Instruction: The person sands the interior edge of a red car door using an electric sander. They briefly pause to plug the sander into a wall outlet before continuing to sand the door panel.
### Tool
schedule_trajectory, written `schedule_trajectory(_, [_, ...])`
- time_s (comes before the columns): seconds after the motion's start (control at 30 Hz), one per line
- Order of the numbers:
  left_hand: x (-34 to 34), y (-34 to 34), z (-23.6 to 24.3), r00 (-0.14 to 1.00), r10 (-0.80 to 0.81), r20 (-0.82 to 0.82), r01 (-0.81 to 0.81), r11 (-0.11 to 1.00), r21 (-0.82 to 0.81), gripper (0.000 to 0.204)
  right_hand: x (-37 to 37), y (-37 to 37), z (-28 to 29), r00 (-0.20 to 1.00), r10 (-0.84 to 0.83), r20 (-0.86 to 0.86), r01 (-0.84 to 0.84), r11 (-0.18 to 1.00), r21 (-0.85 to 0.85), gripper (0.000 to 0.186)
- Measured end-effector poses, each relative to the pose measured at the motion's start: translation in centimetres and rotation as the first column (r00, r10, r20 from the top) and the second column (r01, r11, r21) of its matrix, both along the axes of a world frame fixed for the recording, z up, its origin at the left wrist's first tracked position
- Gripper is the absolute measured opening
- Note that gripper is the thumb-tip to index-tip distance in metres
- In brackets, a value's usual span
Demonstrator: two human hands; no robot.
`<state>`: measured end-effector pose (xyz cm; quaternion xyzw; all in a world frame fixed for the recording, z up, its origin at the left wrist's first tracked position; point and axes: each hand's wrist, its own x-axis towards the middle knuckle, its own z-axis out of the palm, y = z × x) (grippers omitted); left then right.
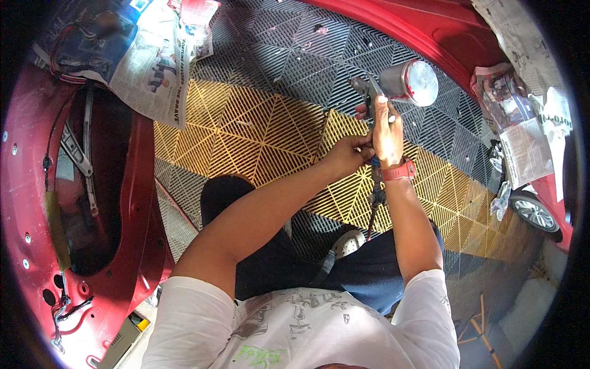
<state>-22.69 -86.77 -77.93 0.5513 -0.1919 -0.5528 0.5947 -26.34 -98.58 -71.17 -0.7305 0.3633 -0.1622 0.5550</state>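
Observation:
My right hand (387, 132), with a red watch (399, 171) on its wrist, is closed round the handle of a spray gun (371, 97). The gun is held out ahead over the floor, tilted, its metal paint cup (393, 82) pointing to the right. Red paint marks the rim of the cup's pale lid. My left hand (348, 155) has its fingers pinched at the lower end of the gun's handle; the exact part between them is hidden. Below the handle hangs an air hose (372, 212) with a dark fitting, running down toward my legs.
A red car door panel (138, 203) with bare openings stands at the left. Newspaper (153, 77) covers parts at the upper left, more newspaper (516, 132) hangs at the right. A red car panel (424, 31) curves above, a wheel (536, 213) at right. Slatted tiles (264, 132) cover the floor.

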Motion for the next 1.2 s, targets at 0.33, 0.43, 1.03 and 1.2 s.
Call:
schedule_trajectory(0.33, [-0.4,-0.7,0.3,1.0,-0.009,-0.012,0.009,1.0,0.016,0.021,-0.8,-0.5,0.3,1.0,-0.012,-0.002,0.011,1.0,-0.019,0.076])
schedule_trajectory(0.43, [-0.5,-0.9,0.5,0.999,-0.011,-0.038,0.01,1.0,-0.026,0.02,-0.9,-0.5,0.4,0.999,-0.023,0.033,0.025,0.999,-0.038,0.074])
schedule_trajectory(1.03, [-0.3,-0.6,1.7,0.996,-0.075,0.045,0.075,0.997,-0.006,0.024,-1.3,0.0,1.3,0.996,-0.035,0.083,0.041,0.996,-0.074,0.067])
schedule_trajectory(1.2, [-0.6,-0.7,1.4,0.999,-0.048,0.023,0.048,0.999,0.016,0.023,-1.4,-0.5,0.9,0.999,-0.038,0.027,0.039,0.997,-0.063,0.062])
